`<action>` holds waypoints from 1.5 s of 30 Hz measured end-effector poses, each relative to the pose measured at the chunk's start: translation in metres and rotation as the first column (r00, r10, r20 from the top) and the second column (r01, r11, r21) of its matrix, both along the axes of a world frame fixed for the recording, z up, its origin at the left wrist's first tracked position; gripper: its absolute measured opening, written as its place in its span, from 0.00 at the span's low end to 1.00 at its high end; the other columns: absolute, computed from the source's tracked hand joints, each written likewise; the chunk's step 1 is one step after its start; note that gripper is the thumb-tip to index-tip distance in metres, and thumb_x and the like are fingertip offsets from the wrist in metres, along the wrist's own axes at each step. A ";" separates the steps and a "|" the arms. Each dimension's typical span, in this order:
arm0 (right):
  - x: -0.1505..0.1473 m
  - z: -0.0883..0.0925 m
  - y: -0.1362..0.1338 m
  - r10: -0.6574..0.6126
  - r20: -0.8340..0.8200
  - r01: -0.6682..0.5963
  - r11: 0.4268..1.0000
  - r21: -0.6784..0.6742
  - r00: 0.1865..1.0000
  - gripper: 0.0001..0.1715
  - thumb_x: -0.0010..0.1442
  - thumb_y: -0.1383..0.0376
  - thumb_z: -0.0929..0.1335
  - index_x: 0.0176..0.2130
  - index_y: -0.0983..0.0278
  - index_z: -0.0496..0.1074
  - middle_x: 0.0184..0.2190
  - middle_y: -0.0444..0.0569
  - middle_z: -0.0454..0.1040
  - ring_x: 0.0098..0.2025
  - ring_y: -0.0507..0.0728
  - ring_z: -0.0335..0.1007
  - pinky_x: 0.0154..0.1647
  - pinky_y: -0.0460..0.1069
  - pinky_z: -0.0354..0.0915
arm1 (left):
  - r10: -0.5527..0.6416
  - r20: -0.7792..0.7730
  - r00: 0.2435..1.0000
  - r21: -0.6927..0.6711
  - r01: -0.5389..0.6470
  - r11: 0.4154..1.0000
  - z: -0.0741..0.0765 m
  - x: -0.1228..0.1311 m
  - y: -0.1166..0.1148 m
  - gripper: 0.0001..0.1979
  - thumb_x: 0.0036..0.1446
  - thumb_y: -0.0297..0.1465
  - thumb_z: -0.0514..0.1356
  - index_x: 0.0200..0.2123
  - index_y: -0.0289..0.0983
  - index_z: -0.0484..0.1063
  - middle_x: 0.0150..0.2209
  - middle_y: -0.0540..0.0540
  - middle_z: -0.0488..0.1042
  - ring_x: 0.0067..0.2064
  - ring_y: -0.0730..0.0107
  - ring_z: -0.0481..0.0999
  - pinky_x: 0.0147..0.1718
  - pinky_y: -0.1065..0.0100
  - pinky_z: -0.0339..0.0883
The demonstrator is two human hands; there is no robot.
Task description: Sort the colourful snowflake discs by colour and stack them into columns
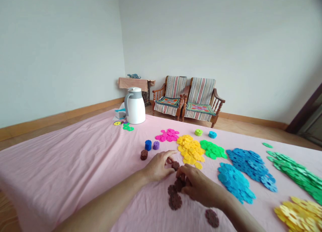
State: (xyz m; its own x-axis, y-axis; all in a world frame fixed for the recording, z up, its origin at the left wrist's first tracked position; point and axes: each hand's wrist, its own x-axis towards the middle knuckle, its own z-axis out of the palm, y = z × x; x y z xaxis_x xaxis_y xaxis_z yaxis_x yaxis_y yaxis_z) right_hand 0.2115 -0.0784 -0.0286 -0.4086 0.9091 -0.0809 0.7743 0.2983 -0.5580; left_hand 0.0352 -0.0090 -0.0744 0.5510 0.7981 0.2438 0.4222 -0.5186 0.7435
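Observation:
Brown flower-shaped discs (175, 201) lie in a loose pile on the pink cloth (100, 178). My left hand (159, 165) curves around a small brown piece (175, 165), its thumb and fingers apart on either side. Over the upper part of the pile, my right hand (197, 184) has its fingers wrapped round brown discs (179, 184), partly hidden beneath them. One more brown disc (212, 218) lies nearer, below my right wrist. Beyond my left hand stand a brown stack (144, 154), a dark blue stack (148, 145) and a purple stack (156, 145).
Pink (168, 135), yellow (190, 149), bright green (213, 149), light blue (235, 182) and dark blue (251, 166) disc piles spread rightward. Lime (198, 132) and cyan (212, 134) stacks stand behind. A white jug (137, 107) is at the far edge, chairs (200, 101) beyond.

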 end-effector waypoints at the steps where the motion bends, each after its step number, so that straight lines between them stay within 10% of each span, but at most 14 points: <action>1: 0.000 0.001 0.000 -0.010 0.010 0.010 1.000 0.000 1.000 0.19 0.43 0.77 0.64 0.36 0.65 0.70 0.32 0.46 0.66 0.32 0.51 0.60 0.33 0.45 0.56 | -0.001 0.003 1.000 -0.005 0.001 1.000 0.001 0.000 0.000 0.34 0.42 0.22 0.63 0.55 0.38 0.62 0.37 0.48 0.74 0.37 0.70 0.71 0.36 0.71 0.65; 15: -0.002 -0.006 -0.006 0.192 -0.032 -0.185 0.969 0.164 0.981 0.14 0.46 0.77 0.63 0.34 0.63 0.68 0.41 0.47 0.67 0.36 0.51 0.65 0.36 0.45 0.60 | 0.005 -0.008 1.000 0.007 -0.005 1.000 -0.001 0.000 0.001 0.34 0.43 0.23 0.63 0.56 0.39 0.62 0.37 0.47 0.74 0.37 0.69 0.71 0.37 0.70 0.65; 26: -0.009 -0.039 0.024 -0.162 -0.294 0.262 0.903 0.341 0.942 0.06 0.50 0.71 0.65 0.32 0.62 0.64 0.31 0.44 0.68 0.31 0.51 0.64 0.34 0.47 0.60 | -0.039 0.091 0.995 -0.007 0.040 0.999 -0.001 0.001 0.000 0.31 0.45 0.23 0.62 0.55 0.36 0.62 0.37 0.48 0.75 0.34 0.72 0.72 0.34 0.72 0.65; 35: -0.011 -0.056 0.035 -0.213 -0.281 0.307 0.884 0.352 0.936 0.06 0.51 0.68 0.66 0.33 0.61 0.65 0.31 0.44 0.69 0.32 0.53 0.66 0.33 0.48 0.60 | -0.030 0.083 0.996 0.017 0.029 0.999 -0.006 0.000 0.001 0.30 0.45 0.23 0.60 0.54 0.37 0.62 0.38 0.47 0.75 0.36 0.70 0.73 0.37 0.70 0.66; 45: 0.011 -0.023 0.021 -0.130 -0.206 0.176 0.958 0.225 0.970 0.04 0.52 0.68 0.64 0.29 0.63 0.69 0.26 0.44 0.70 0.27 0.51 0.65 0.29 0.46 0.60 | -0.026 0.044 0.999 -0.005 0.026 1.000 -0.001 0.000 0.000 0.33 0.42 0.22 0.61 0.55 0.37 0.62 0.37 0.48 0.74 0.37 0.70 0.72 0.37 0.71 0.66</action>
State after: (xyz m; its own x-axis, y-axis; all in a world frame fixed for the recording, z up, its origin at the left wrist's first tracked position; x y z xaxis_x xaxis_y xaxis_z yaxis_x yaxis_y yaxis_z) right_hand 0.2230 -0.0571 -0.0520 -0.2499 0.9449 0.2114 0.7095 0.3272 -0.6241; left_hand 0.0353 -0.0088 -0.0750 0.5603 0.7852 0.2637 0.3753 -0.5244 0.7643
